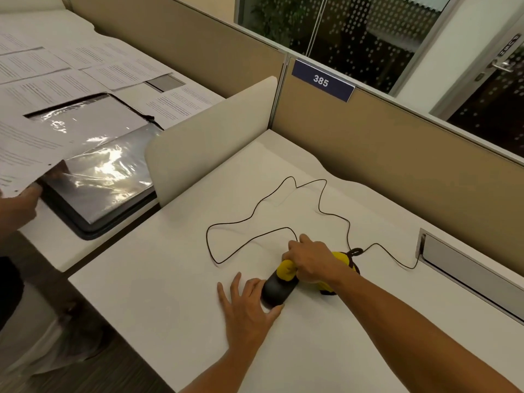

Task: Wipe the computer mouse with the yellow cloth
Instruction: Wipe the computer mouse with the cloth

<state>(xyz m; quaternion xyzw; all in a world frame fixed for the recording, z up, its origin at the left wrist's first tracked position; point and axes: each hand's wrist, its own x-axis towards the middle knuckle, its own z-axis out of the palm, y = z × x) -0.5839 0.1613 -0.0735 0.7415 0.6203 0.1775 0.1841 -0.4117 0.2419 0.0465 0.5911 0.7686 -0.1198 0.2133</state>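
White table (pixel 170 293), black computer mouse (pixel 276 292) lying on it, thin black cable (pixel 249 219) looping across its surface, left hand (pixel 249 304) flat beside the mouse

The mouse (pixel 276 292) is black with a thin black cable (pixel 249 219); the cloth (pixel 286 269) is bright yellow, perhaps dark-edged. The bench (pixel 170 279) is white, the partition (pixel 397 154) tan, its sign (pixel 321 80) navy with white numerals.

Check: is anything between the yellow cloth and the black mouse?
Nothing visible. The right hand presses the bunched yellow cloth directly onto the black computer mouse; the left hand steadies the mouse's near side.
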